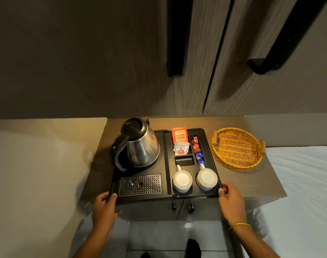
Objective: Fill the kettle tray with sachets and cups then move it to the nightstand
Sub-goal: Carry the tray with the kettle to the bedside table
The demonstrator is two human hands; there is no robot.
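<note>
A black kettle tray (164,199) rests on a small wooden cabinet top (252,183). On its left half stands a steel kettle (140,146) behind a perforated drip grate (140,185). Its right half holds an orange tea sachet (179,135), a white sachet (181,148), red and blue stick sachets (197,149), and two white cups (182,180) (206,178) turned upside down. One small compartment (184,161) holds nothing. My left hand (105,205) grips the tray's front left corner. My right hand (231,198) grips its front right corner.
A round wicker basket (237,148) with wooden handles sits on the cabinet top to the right of the tray. A white bed (298,183) lies further right. Wardrobe doors with long black handles (177,43) rise behind. The cabinet has two small door pulls below the tray.
</note>
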